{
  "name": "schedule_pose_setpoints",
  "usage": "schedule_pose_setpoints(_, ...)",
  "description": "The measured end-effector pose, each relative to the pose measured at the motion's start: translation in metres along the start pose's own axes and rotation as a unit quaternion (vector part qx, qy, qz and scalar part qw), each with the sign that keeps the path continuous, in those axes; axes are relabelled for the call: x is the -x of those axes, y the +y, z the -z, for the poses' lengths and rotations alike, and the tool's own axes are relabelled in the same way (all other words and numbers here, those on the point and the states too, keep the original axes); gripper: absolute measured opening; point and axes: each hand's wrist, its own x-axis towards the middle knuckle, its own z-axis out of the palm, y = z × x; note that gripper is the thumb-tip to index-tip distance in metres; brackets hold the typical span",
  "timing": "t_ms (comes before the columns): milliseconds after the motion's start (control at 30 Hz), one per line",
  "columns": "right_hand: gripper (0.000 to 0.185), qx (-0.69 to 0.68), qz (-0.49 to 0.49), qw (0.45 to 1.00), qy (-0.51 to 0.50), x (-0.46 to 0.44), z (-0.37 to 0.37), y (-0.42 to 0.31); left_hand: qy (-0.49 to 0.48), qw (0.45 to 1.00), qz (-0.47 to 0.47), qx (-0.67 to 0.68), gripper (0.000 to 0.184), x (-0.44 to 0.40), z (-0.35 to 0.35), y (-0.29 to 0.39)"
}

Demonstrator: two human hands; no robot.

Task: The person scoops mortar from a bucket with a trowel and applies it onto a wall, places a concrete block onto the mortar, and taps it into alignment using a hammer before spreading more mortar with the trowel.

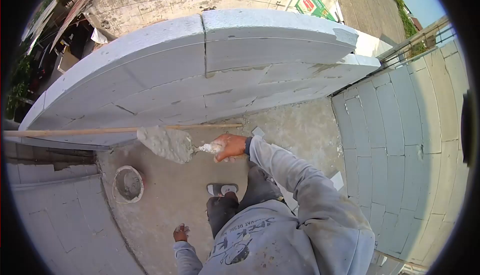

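Observation:
My right hand (231, 147) is closed around the mortar-smeared handle of a trowel (203, 148). A thick layer of wet grey mortar (167, 144) covers the trowel's blade, which points left in front of the block wall (150, 82). My left hand (181, 232) hangs low at my left side, away from any object. Its fingers look loosely bent and slightly apart, with nothing visible in them. On the floor to the left stands a bucket (117, 185) with grey mortar inside.
A long wooden pole (65, 132) runs across at the foot of the front wall. More block walls stand to the right (400, 150) and left (60, 220). Cut block pieces (337, 181) lie beside me. A taut string crosses the front wall's top course.

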Motion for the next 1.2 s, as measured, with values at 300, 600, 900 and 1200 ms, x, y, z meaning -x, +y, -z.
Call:
schedule_pose_setpoints(300, 0.026, -0.098, -0.189, 0.931, 0.297, 0.336, 0.166, 0.143, -0.042, 0.987, -0.141, -0.058, 0.029, 0.008, -0.149, 0.191)
schedule_pose_setpoints(600, 0.029, -0.128, -0.296, 0.783, 0.532, 0.495, 0.288, 0.217, -0.236, 0.904, -0.240, -0.262, 0.034, 0.032, -0.301, 0.226)
schedule_pose_setpoints(900, 0.044, 0.341, -0.353, 0.669, 0.558, 0.499, 0.432, 0.234, -0.045, 0.962, -0.132, -0.235, 0.024, 0.004, -0.292, 0.273)
schedule_pose_setpoints(1200, 0.030, 0.499, -0.205, 0.683, 0.493, 0.544, 0.601, 0.361, -0.005, 0.992, -0.114, -0.053, 0.024, 0.098, -0.546, 0.231)
